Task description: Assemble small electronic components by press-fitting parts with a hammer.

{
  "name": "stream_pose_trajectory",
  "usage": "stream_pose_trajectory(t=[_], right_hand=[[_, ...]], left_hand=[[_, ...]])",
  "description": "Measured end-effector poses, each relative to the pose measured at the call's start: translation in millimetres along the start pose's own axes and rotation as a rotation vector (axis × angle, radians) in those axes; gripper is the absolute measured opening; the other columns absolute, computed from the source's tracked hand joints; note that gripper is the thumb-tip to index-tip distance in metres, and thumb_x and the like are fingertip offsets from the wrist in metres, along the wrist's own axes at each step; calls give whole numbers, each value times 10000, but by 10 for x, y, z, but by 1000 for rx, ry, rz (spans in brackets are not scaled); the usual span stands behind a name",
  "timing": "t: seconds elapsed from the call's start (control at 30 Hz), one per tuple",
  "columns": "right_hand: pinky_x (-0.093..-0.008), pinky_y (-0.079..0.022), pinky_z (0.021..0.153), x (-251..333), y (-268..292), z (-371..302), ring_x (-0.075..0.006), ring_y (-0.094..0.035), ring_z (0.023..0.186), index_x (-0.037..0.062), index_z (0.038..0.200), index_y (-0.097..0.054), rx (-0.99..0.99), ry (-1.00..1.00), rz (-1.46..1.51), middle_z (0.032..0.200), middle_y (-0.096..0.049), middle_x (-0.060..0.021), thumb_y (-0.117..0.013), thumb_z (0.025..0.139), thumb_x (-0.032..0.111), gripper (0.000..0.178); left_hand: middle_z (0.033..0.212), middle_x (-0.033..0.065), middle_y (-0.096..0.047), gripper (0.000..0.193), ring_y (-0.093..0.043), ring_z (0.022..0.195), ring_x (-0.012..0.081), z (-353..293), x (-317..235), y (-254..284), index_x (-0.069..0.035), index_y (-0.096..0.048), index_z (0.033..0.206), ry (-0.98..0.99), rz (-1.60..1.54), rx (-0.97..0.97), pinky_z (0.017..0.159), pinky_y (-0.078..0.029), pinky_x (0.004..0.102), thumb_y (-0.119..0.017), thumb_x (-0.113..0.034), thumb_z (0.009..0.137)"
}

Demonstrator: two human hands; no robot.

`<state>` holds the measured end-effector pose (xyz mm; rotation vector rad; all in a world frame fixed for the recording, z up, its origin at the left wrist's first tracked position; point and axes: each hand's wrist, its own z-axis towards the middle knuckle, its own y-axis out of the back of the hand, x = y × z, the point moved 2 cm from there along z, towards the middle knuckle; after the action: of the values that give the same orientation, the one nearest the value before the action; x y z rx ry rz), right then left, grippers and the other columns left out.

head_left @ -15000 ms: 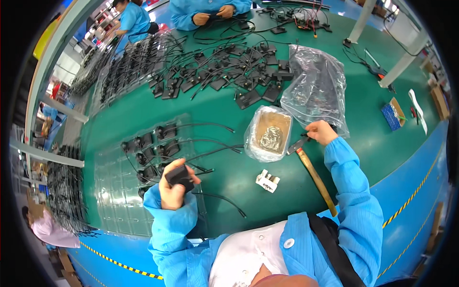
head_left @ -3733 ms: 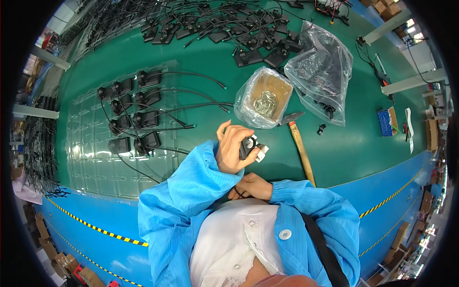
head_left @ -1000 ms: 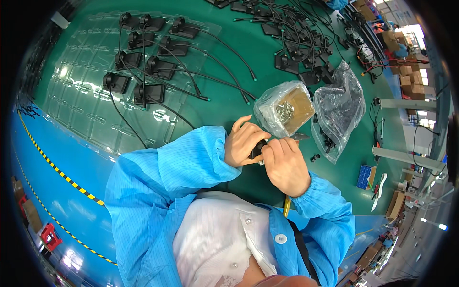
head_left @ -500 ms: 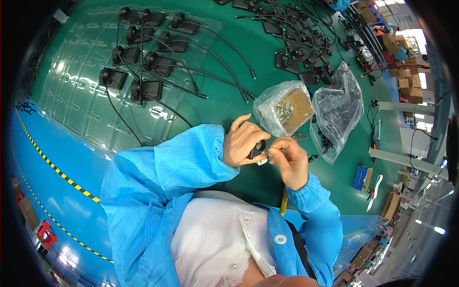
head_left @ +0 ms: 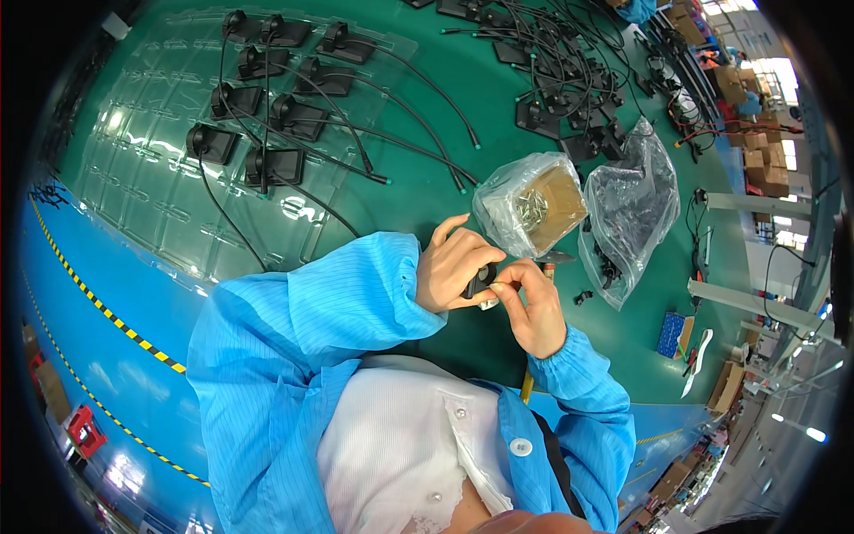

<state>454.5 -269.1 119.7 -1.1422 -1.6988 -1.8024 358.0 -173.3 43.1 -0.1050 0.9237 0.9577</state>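
My left hand [head_left: 455, 267] is closed round a small black part with a round opening [head_left: 481, 279], just in front of my body over the table. A bit of something white shows below the part. Thumb and forefinger of my right hand [head_left: 532, 307] are pinched together against the part's right side; whatever they hold is hidden. Beyond both hands stands an open cardboard box [head_left: 562, 200] lined with clear plastic, with small metal pieces [head_left: 532, 208] inside. Partly behind my right hand lies a tool with an orange-yellow handle and metal head [head_left: 559, 257].
Clear plastic trays [head_left: 133, 178] at the left carry several black cabled units [head_left: 212, 142]. More such units lie heaped at the far side [head_left: 569, 89]. A clear bag [head_left: 632, 200] holding dark parts, a blue box [head_left: 673, 334] and a white strip [head_left: 697, 363] lie to the right on the green table [head_left: 427, 89].
My right hand has shifted slightly down and its fingers have moved in against the black part. The metal-headed tool shows more beside it. My left hand stays in place.
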Motion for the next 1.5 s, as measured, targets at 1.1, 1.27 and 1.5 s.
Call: stream_pose_trajectory(t=[1.1, 1.27, 1.5], right_hand=[[-310, -412, 618, 111, -46, 26, -250, -487, 676, 16, 859, -499, 4, 411, -539, 820, -506, -104, -575, 679, -40, 203], [-302, -421, 606, -3, -68, -15, -244, -502, 669, 13, 852, -519, -76, 392, -351, 816, -519, -104, -586, 674, -52, 201], [-297, -422, 600, -79, -124, -36, -234, -496, 649, 15, 823, -534, -131, 335, -153, 810, -534, -105, -597, 680, -43, 166]], left_hand=[[890, 90, -519, 486, -516, 850, 229, 8, -5, 41, -46, -491, 1044, -9, 5, 73, 965, -249, 507, -679, -170, 613], [910, 98, -519, 523, -514, 851, 235, 20, -22, 64, -41, -483, 1069, 16, -28, 91, 966, -243, 514, -661, -169, 595], [921, 107, -521, 543, -518, 884, 247, 12, -36, 69, -34, -471, 1088, 35, -42, 96, 971, -232, 523, -650, -172, 594]])
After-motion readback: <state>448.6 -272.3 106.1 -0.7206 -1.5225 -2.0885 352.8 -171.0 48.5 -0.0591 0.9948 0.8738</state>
